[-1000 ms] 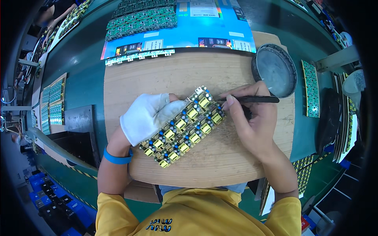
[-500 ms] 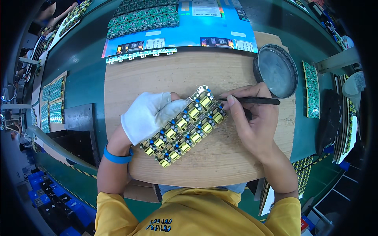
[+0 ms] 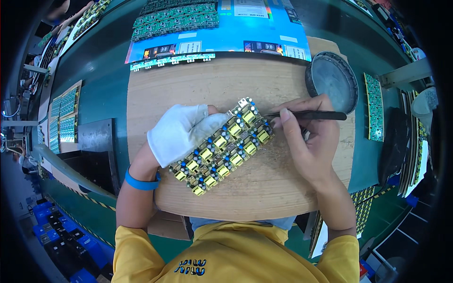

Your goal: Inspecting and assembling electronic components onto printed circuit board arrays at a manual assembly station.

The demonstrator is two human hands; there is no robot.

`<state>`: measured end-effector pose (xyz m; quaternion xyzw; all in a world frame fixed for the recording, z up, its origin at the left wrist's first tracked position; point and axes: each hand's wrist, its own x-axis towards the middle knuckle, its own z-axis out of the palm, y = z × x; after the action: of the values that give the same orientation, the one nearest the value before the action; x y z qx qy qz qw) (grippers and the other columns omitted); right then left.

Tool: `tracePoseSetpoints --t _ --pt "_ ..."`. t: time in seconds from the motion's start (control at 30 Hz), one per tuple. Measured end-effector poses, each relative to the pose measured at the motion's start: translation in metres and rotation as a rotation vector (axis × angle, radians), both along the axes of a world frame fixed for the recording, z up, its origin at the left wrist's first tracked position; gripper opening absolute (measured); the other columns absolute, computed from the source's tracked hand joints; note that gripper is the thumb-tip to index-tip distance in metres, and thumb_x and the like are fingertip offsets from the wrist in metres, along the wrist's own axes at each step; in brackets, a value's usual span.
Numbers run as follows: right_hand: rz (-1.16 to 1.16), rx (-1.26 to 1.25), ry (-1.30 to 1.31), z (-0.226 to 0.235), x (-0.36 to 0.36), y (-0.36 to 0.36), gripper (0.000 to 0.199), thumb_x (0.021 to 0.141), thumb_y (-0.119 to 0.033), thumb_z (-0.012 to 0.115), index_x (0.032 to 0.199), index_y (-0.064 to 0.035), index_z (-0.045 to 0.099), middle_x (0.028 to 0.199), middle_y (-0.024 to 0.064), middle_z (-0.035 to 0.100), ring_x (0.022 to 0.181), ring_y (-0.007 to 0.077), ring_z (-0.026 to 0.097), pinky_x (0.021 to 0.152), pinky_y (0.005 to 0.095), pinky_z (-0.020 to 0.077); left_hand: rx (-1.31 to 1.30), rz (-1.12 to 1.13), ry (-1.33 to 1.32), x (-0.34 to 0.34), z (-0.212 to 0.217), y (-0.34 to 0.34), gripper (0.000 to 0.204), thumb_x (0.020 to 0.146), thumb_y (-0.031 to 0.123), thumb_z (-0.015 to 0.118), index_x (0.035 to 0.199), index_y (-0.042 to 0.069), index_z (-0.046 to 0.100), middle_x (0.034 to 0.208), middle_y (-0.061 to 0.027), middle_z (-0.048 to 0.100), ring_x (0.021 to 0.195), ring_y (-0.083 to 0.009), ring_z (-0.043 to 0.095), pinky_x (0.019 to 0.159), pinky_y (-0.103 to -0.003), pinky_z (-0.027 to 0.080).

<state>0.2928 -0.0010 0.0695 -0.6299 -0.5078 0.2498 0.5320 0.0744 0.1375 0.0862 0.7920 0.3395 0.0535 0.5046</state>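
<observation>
A panel of circuit boards with rows of yellow transformers and small blue and dark parts lies tilted above the wooden board. My left hand, in a white glove with bare fingertips, grips the panel along its upper left edge. Black tweezers are pinched in my bare right hand. Their tips reach the upper right end of the panel, by a metal connector; whether they touch a part is too small to tell. A blue wrist strap circles my left wrist.
Beyond the wooden work board, green circuit panels rest on a blue printed sheet. A strip of boards lies along its near edge. A round dark-rimmed dish stands at right, beside another green panel. A black box sits left.
My right hand and the tweezers have shifted slightly right and up, the tips drawing back a little. The panel has moved slightly up in my left hand, which keeps its grip.
</observation>
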Motion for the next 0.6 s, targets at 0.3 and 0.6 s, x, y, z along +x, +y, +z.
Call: tracePoseSetpoints --t 0.3,0.6 --pt "-0.016 0.075 -0.063 -0.003 0.01 0.005 0.012 0.099 0.0 0.061 0.104 -0.0012 0.05 0.097 0.0122 0.067 0.079 0.0104 0.063 0.073 0.0245 0.0523 0.069 0.007 -0.092 -0.002 -0.015 0.004 0.033 0.103 0.032 0.063 0.101 0.001 0.073 0.075 -0.0109 0.07 0.066 -0.0141 0.062 0.063 -0.034 0.051" --pt "-0.123 0.132 -0.055 -0.006 0.016 0.013 0.012 0.095 -0.002 0.065 0.102 0.0013 0.055 0.094 0.0101 0.069 0.083 0.013 0.066 0.078 0.0273 0.054 -0.05 0.021 -0.019 -0.007 -0.006 0.008 0.03 0.106 0.029 0.06 0.104 0.001 0.072 0.085 0.0014 0.069 0.079 -0.0051 0.058 0.073 -0.027 0.05"
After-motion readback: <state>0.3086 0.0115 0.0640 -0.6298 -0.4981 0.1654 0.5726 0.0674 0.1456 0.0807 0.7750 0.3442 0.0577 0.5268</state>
